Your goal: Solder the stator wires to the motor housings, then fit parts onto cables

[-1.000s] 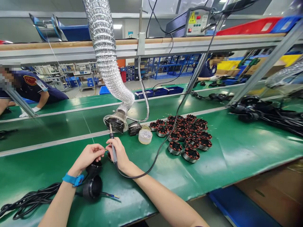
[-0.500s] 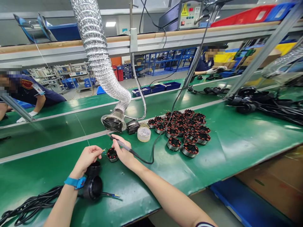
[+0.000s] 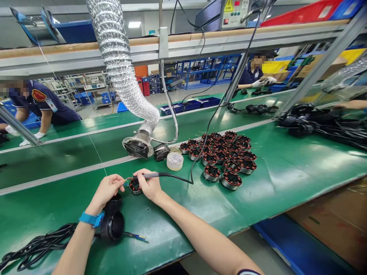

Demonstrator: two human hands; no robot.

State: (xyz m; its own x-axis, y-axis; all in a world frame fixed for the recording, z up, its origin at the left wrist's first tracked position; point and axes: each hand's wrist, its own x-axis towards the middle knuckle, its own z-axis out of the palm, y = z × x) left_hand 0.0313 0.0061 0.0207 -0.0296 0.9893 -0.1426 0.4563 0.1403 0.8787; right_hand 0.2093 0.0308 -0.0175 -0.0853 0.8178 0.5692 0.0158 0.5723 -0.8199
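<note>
In my right hand (image 3: 149, 184) is a soldering iron (image 3: 151, 175), held like a pen with its tip pointing left. My left hand (image 3: 108, 190) pinches thin coloured wires (image 3: 125, 182) close to that tip; whether they touch is too small to tell. Partly behind my right hand, a motor stator (image 3: 135, 187) with copper windings lies on the green bench. Below my left hand sit black round housings (image 3: 112, 226), one with a cable whose stripped wire ends (image 3: 137, 236) point right. A thin solder wire (image 3: 97, 151) runs down toward my left hand.
Several stators (image 3: 223, 152) stand grouped right of centre. Near them are a round white tub (image 3: 174, 161), a black holder (image 3: 162, 152) and a fume extractor hood (image 3: 138, 145). Coiled black cable (image 3: 37, 244) lies at lower left. Co-workers (image 3: 43, 101) sit across the bench.
My right hand has turned the soldering iron nearly level, bringing its tip down to the wires by my left hand. My left hand stays almost in place. The left co-worker has shifted.
</note>
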